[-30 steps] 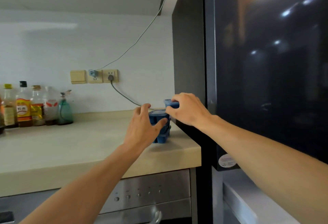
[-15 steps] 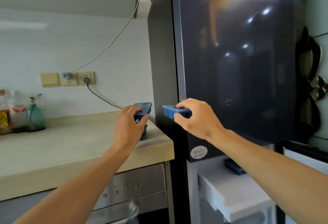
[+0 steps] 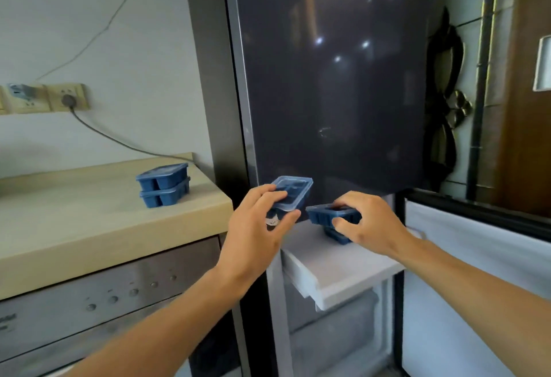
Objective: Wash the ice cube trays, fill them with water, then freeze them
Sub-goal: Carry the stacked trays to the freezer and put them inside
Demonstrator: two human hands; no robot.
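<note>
— Blue plastic, both of them? What is each hand holding?

— Yes. The left hand [image 3: 256, 227] grips a lidded ice cube tray [image 3: 293, 196], tilted, with its clear lid facing up and toward the camera. The right hand [image 3: 368, 221] pinches a second, open ice cube tray [image 3: 331, 215] by its near edge, thumb on the side wall.

— Where are they, relative to the fridge?

— In front of the dark fridge door [image 3: 328, 78], just above the pulled-out white freezer drawer [image 3: 337, 266]. Neither held tray touches the drawer.

— Anything already in that drawer?

— One more blue tray [image 3: 338, 236] lies on it, directly under the right hand's tray; whether the two touch, I cannot tell.

— And the counter?

— Two lidded trays [image 3: 164, 185] sit stacked on the beige countertop [image 3: 89, 221], near its right end, well apart from the hands. A grey cable [image 3: 119, 141] runs along the wall behind them from a wall socket [image 3: 67, 99].
</note>
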